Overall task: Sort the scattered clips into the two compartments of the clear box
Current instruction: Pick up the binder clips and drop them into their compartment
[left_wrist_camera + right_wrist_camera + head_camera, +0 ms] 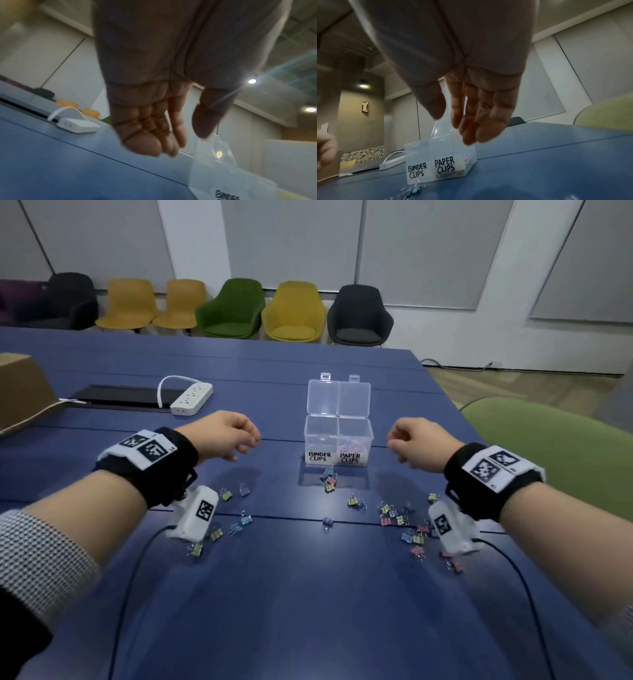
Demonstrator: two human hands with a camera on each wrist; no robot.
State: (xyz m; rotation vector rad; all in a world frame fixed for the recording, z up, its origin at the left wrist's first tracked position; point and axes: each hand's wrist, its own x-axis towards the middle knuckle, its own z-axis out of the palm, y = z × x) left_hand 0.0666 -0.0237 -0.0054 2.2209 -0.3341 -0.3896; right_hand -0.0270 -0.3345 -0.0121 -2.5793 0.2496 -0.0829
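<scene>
Both grips hang above the table with fingers loosely curled and nothing in them: the left hand left of centre, the right hand right of centre. Between them stands the open box, paper clips in its right compartment. Binder clips lie scattered across the lower middle of the frame.

Blue bench. White power strip beside black panel; cardboard box at far left. Row of yellow, green and dark chairs along the wall; green chair at right.
</scene>
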